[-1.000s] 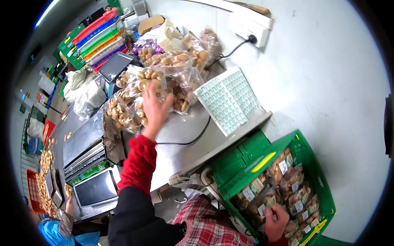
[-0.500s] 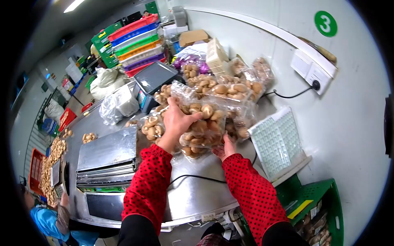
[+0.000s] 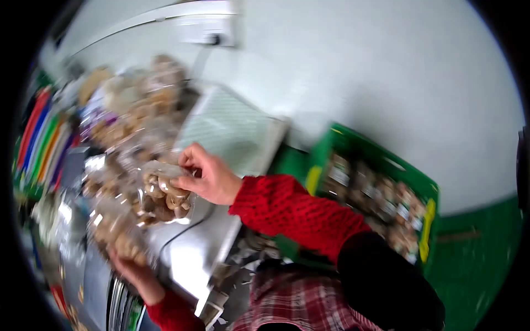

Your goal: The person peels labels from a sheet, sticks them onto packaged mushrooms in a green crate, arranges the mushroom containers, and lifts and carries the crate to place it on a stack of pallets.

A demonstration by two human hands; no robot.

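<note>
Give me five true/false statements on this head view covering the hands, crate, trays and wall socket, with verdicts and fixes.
1. The stacked trays are all one colour. False: red, blue, green and orange show, among others.
2. The right hand grips a clear bag of mushrooms. True.
3. The green crate contains packs with pale labels. True.
4. The left hand is inside that crate. False: it is at a blurred bag by the worktop, well away from the crate.
5. A dark plug sits in the wall socket. True.
</note>
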